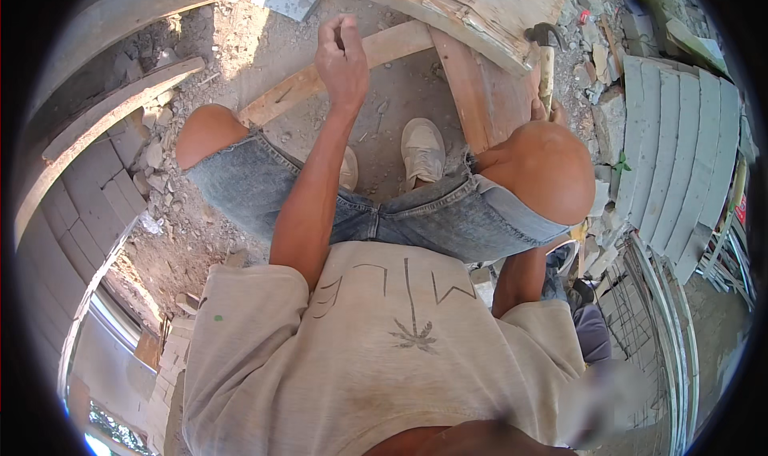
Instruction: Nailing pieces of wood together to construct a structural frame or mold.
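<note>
My left hand is raised in front of me with its fingers curled and the thumb near the fingertips. Whether something small sits in it cannot be seen. Below it, a narrow wooden plank runs across the dirt and meets a wide reddish board. My right hand, half hidden behind my right knee, grips the wooden handle of a claw hammer. The hammer's dark head points away from me, beside the splintered end of a thick, pale wooden board.
Rubble and broken stone lie on the right, near stacked grey slats. Farther back are long metal strips and wire mesh. A curved-looking wooden beam spans the left. A grey block lies ahead on the dirt.
</note>
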Demonstrator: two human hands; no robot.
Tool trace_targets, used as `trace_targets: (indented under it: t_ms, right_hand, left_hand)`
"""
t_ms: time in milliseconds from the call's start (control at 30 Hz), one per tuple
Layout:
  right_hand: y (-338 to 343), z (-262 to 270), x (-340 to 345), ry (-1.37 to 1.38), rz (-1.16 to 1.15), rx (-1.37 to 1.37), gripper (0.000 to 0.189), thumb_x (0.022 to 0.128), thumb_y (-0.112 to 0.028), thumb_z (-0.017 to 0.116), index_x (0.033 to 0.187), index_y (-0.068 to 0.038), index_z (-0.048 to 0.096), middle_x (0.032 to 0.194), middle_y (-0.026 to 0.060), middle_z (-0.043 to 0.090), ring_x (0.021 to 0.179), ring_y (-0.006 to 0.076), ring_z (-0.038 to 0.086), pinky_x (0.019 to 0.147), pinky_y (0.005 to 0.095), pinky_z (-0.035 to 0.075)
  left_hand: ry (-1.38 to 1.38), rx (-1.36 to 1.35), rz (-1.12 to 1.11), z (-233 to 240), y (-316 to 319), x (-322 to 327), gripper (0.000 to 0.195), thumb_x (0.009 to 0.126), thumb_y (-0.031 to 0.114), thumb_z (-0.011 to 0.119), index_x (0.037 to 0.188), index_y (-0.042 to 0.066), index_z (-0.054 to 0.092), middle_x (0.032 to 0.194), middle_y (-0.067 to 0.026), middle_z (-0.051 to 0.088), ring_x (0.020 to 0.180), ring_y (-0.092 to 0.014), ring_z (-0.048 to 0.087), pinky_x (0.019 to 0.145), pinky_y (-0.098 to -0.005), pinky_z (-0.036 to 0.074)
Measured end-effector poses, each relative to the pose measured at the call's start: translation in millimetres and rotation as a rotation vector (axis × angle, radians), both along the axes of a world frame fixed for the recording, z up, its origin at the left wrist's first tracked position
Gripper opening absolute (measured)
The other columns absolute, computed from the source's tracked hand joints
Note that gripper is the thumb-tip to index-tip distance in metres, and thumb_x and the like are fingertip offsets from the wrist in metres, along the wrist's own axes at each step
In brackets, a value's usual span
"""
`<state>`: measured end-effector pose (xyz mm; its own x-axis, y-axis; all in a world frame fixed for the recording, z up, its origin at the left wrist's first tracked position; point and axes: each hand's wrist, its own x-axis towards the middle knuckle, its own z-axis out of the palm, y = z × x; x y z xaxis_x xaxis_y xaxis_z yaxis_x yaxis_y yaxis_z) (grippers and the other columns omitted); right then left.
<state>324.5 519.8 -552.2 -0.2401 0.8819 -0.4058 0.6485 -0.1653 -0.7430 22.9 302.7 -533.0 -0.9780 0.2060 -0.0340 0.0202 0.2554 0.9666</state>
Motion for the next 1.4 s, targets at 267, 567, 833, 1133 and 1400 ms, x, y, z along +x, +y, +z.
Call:
trace_targets:
  t_ms: [267,567,833,1133,1400]
  right_hand:
    - [-56,25,-5,0.025,0.041,-0.066,0.027,0.093,-0.027,0.066,0.091,-0.002,0.055,0.078,0.0104,0.059,0.069,0.0198,0.055,0.060,0.0325,0.043]
    - [-60,29,-6,0.055,0.029,-0.001,0.027,0.092,-0.027,0.067,0.092,-0.002,0.055,0.078,0.0093,0.059,0.069,0.0186,0.055,0.059,0.0313,0.043]
    - [-67,33,-24,0.175,-0.015,0.076,0.027,0.091,-0.026,0.068,0.092,-0.003,0.055,0.078,0.0083,0.059,0.070,0.0176,0.055,0.059,0.0302,0.042]
    - [-68,33,-48,0.300,-0.103,0.153,0.027,0.090,-0.026,0.070,0.092,-0.003,0.055,0.077,0.0072,0.059,0.070,0.0163,0.055,0.058,0.0291,0.042]
    - [-30,39,-95,0.497,-0.338,-0.124,0.042,0.080,-0.028,0.079,0.098,0.001,0.055,0.093,0.0099,0.059,0.084,0.0173,0.061,0.060,0.0288,0.054]
  left_hand:
    - [-0.458,-0.888,-0.524,-177,-133,106,0.034,0.084,0.027,0.066,0.107,0.003,0.061,0.102,-0.0203,0.067,0.100,-0.041,0.062,0.087,-0.0479,0.049]
    - [-0.450,-0.992,-0.554,-165,-115,115,0.034,0.088,0.029,0.062,0.109,0.002,0.059,0.115,-0.0202,0.060,0.108,-0.039,0.059,0.091,-0.0488,0.048]
    - [-0.076,-1.129,-0.684,-166,-123,125,0.028,0.090,0.025,0.058,0.109,0.004,0.060,0.112,-0.0181,0.061,0.103,-0.038,0.062,0.088,-0.0490,0.050]
    - [-0.607,-0.139,-0.510,-1,-42,27,0.037,0.095,0.020,0.054,0.129,0.003,0.054,0.078,-0.0013,0.055,0.071,-0.008,0.052,0.069,-0.0247,0.046]
    - [-0.104,0.024,-0.628,16,74,-125,0.030,0.096,0.023,0.055,0.114,0.000,0.061,0.080,-0.0032,0.059,0.073,-0.014,0.056,0.072,-0.0289,0.047]
